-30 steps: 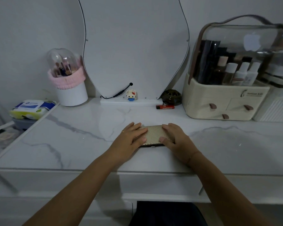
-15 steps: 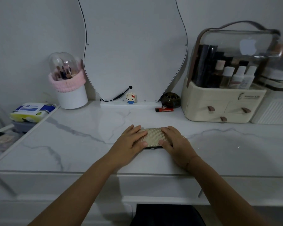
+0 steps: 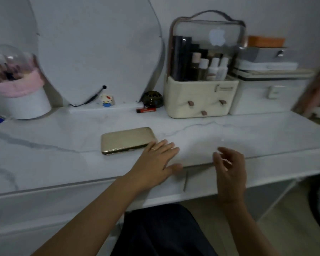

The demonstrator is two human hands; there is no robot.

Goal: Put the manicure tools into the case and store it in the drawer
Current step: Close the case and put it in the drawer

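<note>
Flat gold textured case lies closed on white marble desk top. Left hand flat just beside it, fingers straight. Right hand hovers empty, fingers loosely curled (likely drawer-bound): pull white drawer front out squarely, then lift case.

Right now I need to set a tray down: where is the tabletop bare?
Bare left of the gold case, toward the brush holder, and between the cosmetic organizer and the right hand. Crowded along the back.
</note>
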